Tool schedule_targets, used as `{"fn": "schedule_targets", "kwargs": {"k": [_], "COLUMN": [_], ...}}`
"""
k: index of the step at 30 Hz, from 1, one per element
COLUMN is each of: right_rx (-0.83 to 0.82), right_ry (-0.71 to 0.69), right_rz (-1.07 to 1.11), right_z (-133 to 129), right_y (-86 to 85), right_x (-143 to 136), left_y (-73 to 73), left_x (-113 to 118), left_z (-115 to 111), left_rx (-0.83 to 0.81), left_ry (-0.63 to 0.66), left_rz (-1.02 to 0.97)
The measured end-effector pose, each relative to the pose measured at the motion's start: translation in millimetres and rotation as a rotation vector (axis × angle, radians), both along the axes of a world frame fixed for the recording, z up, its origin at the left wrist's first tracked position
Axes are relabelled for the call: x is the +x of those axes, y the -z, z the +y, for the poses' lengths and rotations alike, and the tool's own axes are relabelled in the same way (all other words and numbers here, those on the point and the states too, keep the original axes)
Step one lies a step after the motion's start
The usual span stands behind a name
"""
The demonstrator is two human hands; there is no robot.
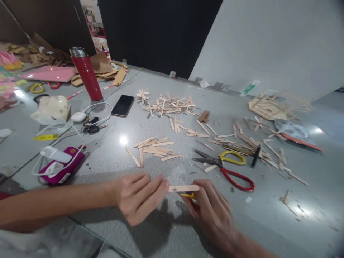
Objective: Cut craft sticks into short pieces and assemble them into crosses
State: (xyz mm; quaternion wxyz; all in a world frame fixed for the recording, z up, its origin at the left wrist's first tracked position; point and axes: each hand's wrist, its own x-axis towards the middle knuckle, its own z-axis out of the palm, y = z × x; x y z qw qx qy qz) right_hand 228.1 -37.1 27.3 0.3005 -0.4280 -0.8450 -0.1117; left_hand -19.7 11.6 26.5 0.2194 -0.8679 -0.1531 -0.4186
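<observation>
My left hand [143,197] pinches the left end of a pale wooden stick [182,188], held level above the table's front part. At the stick's right end is my right hand [211,208], its fingers closed around a small yellow object [189,195] that shows just under the stick; most of that object is hidden. Scissors [220,163] with one yellow and one red handle lie open beyond my right hand. A loose pile of wooden sticks [157,148] lies beyond my left hand.
More sticks [174,105] lie at the table's middle and right, near a stick frame [271,107]. On the left are a purple device [63,166] with a white cable, keys [93,129], a phone [123,105] and an upright red bottle [87,75].
</observation>
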Motion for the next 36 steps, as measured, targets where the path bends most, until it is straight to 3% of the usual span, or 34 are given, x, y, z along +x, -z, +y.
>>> {"fn": "schedule_targets", "kwargs": {"k": [6,11,13,15,20,25,29,36], "right_rx": [0.008,0.031,0.088,0.126,0.073,-0.262,-0.509,-0.788], "right_ry": [-0.008,-0.006,-0.028,-0.028,0.006,-0.031,-0.048,-0.069], "right_rz": [0.02,0.017,0.006,-0.064,-0.23,-0.152,-0.093,-0.02], "right_z": [-1,1,2,3,6,12,21,47], "right_y": [0.5,4.6,2.4,-3.3,-21.3,-27.9,-26.0,-22.5], "right_x": [1,6,8,10,13,20,27,36], "left_y": [8.7,-2.5,-4.5,-4.3,-5.9,-10.9,-7.3,-2.7], "left_x": [0,0,2,3,8,13,14,14], "left_z": [-19,-7,1,7,15,24,31,35], "left_rx": [-0.038,-0.066,-0.071,-0.203,-0.925,-1.515,-1.757,-1.921], "left_ry": [-0.027,-0.025,0.064,0.093,-0.005,-0.045,-0.022,0.012], "left_rz": [-0.035,-0.027,-0.024,-0.123,-0.177,-0.098,-0.048,-0.114]}}
